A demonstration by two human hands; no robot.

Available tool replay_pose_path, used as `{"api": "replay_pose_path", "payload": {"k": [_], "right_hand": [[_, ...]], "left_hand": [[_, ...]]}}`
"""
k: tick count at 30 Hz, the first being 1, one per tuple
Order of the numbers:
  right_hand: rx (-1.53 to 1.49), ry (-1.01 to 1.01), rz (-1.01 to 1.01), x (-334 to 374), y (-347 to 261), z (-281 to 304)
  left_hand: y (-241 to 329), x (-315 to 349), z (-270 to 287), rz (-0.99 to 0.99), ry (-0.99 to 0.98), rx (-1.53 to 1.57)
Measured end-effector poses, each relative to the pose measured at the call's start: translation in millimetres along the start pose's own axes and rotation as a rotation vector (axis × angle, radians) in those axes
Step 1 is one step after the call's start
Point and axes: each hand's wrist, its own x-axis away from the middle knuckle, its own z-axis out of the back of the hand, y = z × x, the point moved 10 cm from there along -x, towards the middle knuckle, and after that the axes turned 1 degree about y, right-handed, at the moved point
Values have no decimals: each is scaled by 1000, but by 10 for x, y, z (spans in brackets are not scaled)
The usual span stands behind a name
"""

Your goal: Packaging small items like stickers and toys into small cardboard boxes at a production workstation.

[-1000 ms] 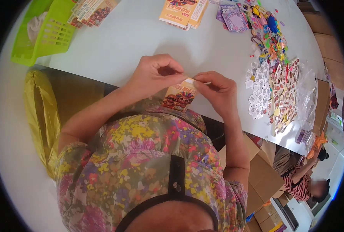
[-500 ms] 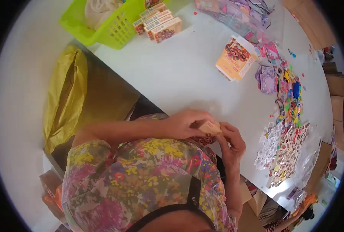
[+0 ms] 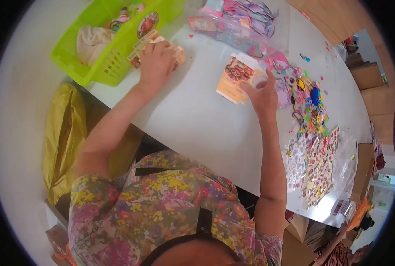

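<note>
My left hand [image 3: 156, 62] is at the far left of the table, its fingers bent over a row of small folded cardboard boxes [image 3: 178, 56] beside the green basket. It grips a box there, mostly hidden under the fingers. My right hand [image 3: 263, 95] reaches over the right edge of a small pile of flat, unfolded orange-and-white cartons [image 3: 233, 84] with a printed picture. Its thumb and forefinger are spread apart at that edge, and nothing is seen held between them.
A lime-green basket [image 3: 111, 66] with a cloth [image 3: 91, 44] stands at the far left. Packets in clear plastic [image 3: 250, 22] lie at the back. Colourful trinkets [image 3: 312, 104] and sticker-like pieces [image 3: 321, 164] spread along the right. A yellow bag [image 3: 64, 142] hangs left of the table.
My hands have parted from the small box held near my body. The left went to the box row with it; the right moved to the flat cartons. The whole view has shifted somewhat.
</note>
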Motion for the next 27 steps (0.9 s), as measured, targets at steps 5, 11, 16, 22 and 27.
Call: {"api": "replay_pose_path", "payload": {"k": [5, 11, 16, 22, 27], "right_hand": [[-271, -146, -239, 53, 300, -116], [-837, -88, -289, 159, 235, 135], [-1019, -140, -356, 523, 104, 281], [-786, -248, -235, 885, -283, 436], [-492, -266, -225, 1054, -290, 669]], "left_hand": [[6, 38, -45, 90, -51, -47], [126, 4, 140, 81, -16, -39], [552, -44, 378, 165, -41, 607], [1880, 537, -150, 886, -886, 2365], [2237, 728, -117, 677, -1066, 2499]]}}
